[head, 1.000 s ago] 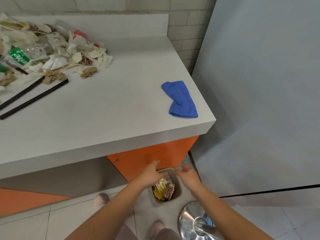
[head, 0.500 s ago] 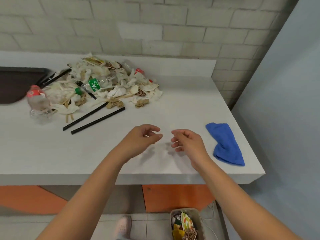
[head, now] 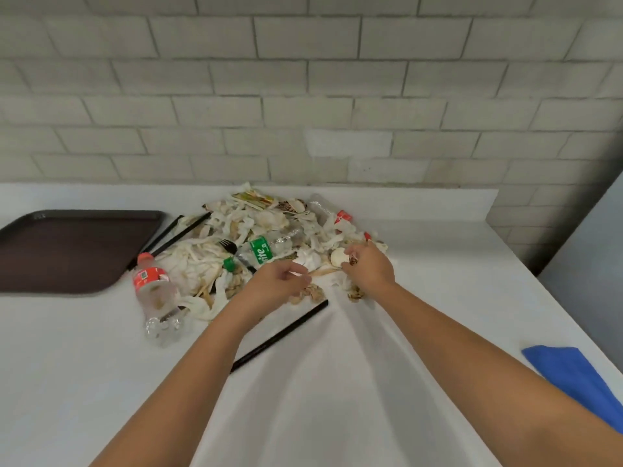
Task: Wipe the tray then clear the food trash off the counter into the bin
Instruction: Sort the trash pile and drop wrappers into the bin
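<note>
Here, the counter is white and runs back to a pale brick wall. The food trash sits in one heap at the back middle of the counter, close to the wall: torn white paper, shells, brown scraps and wrappers.

A clear bottle with a green label lies on its side in the heap, with a black fork just behind it. A second bottle with a red cap and red label lies at the heap's left near edge. One black straw lies aslant on bare counter in front of the heap, partly hidden under the left forearm. Two more straws lie between heap and tray.

The tray is dark brown and lies flat on the counter at far left, just beside the heap, nothing on it.

The left hand is at the near edge of the heap, fingers curled, thumb drawn towards them beside a crumpled white wad. I cannot tell whether it grips anything.

The right hand is at the heap's right edge, fingers curled down into the scraps, a small brown bit pinched at the fingertips.

A blue cloth lies crumpled at the counter's right edge, well apart from the heap and both hands.
</note>
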### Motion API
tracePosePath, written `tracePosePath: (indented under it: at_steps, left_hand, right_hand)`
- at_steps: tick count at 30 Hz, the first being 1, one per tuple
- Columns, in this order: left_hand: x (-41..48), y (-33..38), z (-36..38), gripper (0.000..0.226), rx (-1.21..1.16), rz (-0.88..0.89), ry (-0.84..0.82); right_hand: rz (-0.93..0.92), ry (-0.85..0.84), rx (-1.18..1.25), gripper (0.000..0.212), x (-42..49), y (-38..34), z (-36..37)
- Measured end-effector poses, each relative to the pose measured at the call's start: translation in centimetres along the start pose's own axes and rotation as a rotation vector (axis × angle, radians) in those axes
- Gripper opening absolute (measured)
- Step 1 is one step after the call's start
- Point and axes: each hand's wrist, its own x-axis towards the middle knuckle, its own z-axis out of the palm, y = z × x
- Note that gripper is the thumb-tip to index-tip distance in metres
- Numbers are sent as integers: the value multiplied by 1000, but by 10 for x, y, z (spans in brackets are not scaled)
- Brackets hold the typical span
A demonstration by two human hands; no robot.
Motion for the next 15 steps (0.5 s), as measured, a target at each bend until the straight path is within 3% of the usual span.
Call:
tracePosePath:
  at_steps: [2, 6, 10, 15]
  left_hand:
    - [17, -5, -22, 23, 15, 0, 9]
    - [56, -12, -59, 16, 13, 16, 59]
    - [108, -14, -80, 6, 70, 86, 162]
    - [180, -2, -84, 21, 358, 225, 302]
  right_hand:
    - [-37, -58, -190, 46, 21, -3, 10]
    - [-115, -142, -446, 53, 52, -5, 26]
    - [-198, -111, -536, 47, 69, -10, 37]
    - [-217, -172, -567, 45, 81, -13, 42]
